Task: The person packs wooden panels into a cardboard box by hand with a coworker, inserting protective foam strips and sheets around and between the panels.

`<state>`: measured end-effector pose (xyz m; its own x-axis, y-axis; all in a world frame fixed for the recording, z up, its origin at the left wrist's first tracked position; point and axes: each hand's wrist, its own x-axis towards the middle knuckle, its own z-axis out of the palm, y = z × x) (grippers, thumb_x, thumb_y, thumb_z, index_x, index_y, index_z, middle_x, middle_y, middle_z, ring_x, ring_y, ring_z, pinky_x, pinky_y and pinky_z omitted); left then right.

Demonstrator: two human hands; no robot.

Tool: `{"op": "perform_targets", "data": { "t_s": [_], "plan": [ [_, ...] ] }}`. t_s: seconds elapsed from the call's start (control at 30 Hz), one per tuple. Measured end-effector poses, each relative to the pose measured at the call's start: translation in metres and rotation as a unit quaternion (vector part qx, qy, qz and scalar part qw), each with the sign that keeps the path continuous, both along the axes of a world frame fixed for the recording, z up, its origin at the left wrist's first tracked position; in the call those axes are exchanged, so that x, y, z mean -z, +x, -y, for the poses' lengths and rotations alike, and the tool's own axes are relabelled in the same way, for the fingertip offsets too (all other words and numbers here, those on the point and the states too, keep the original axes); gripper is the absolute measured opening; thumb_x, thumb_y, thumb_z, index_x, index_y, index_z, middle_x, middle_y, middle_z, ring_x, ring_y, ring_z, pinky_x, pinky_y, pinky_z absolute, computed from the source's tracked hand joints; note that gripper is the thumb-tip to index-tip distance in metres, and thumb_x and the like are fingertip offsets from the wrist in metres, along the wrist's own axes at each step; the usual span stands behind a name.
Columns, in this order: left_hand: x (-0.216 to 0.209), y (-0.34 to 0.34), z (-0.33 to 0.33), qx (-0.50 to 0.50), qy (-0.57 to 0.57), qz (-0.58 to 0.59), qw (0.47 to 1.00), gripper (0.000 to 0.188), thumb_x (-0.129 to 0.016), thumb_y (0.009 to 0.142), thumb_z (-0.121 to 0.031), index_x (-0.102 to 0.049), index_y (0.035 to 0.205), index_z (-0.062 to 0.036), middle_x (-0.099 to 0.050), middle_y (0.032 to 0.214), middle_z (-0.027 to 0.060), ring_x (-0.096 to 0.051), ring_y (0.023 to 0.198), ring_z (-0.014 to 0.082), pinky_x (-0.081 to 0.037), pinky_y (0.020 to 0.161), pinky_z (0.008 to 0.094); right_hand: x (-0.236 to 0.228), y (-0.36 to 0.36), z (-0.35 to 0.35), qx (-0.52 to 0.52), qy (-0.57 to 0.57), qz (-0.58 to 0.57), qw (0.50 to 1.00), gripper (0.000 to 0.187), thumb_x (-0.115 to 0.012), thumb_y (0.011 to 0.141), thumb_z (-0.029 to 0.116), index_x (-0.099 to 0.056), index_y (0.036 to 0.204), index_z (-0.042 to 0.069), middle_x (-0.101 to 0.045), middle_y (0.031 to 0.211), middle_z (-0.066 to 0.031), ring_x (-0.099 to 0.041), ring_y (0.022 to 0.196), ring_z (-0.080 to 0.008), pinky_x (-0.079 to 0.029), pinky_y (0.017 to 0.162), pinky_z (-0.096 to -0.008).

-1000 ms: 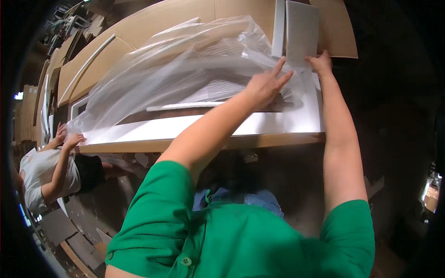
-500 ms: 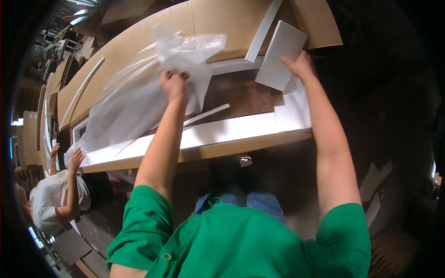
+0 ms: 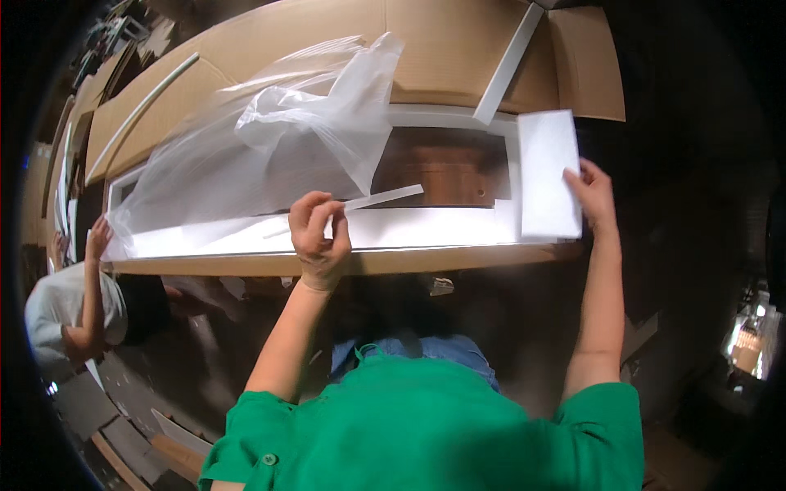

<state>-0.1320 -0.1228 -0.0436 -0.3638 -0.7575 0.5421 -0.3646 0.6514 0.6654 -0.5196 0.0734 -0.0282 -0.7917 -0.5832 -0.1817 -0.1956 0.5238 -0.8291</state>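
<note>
Left hand curled; right hand gripping white panel, thumb in front.

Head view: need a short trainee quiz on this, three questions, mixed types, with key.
1. True or false: the right hand grips the white panel at its right edge.

2. Multiple choice: what is draped over the left part of the open carton?
A) a wool blanket
B) a clear plastic sheet
C) a coil of rope

3. Fill in the colour: the thin strip nearest the left hand is ____.

Key: 1 true; 2 B; 3 white.
</note>
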Motion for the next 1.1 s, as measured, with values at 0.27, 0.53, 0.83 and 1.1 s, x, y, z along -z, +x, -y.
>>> {"op": "perform_targets", "data": {
  "t_s": [0.27,0.53,0.83,1.1],
  "plan": [
    [0.018,-0.007,-0.002,0.043,-0.011,0.164,0.986,0.015,-0.069,0.073,-0.011,-0.064,0.086,-0.0058,-0.059,0.097,0.0115,-0.056,0.087,0.0284,-0.043,0.077,0.0362,0.026,0.011,-0.011,-0.008,-0.001,0.009,1.000,0.041,-0.067,0.076,0.013,-0.058,0.113,-0.004,-0.067,0.086,-0.0118,-0.063,0.074,-0.0143,-0.049,0.067,-0.0270],
    [0.022,-0.002,-0.005,0.028,0.000,0.165,0.986,0.016,-0.068,0.075,-0.016,-0.064,0.085,-0.0055,-0.062,0.094,0.0093,-0.058,0.083,0.0279,-0.046,0.073,0.0357,-0.007,0.033,0.023,-0.093,0.131,-0.113,0.981,0.047,-0.068,0.072,0.022,-0.059,0.113,0.000,-0.067,0.085,-0.0173,-0.065,0.075,-0.0222,-0.050,0.070,-0.0325],
    [0.022,-0.007,-0.003,0.051,0.038,0.178,0.982,0.014,-0.067,0.075,-0.017,-0.063,0.080,-0.0052,-0.061,0.084,0.0083,-0.059,0.075,0.0277,-0.046,0.066,0.0367,0.032,0.012,0.012,-0.151,0.174,-0.188,0.955,0.039,-0.063,0.076,0.021,-0.060,0.106,-0.004,-0.066,0.087,-0.0203,-0.064,0.081,-0.0284,-0.049,0.075,-0.0351],
    [0.018,-0.010,-0.002,0.052,0.098,0.186,0.976,0.013,-0.066,0.076,-0.018,-0.063,0.078,-0.0055,-0.061,0.080,0.0075,-0.057,0.062,0.0247,-0.045,0.060,0.0352,0.024,0.028,0.061,-0.290,0.483,-0.280,0.777,0.037,-0.059,0.079,0.027,-0.061,0.102,-0.002,-0.064,0.092,-0.0232,-0.063,0.088,-0.0344,-0.050,0.078,-0.0428]
  ]
}}
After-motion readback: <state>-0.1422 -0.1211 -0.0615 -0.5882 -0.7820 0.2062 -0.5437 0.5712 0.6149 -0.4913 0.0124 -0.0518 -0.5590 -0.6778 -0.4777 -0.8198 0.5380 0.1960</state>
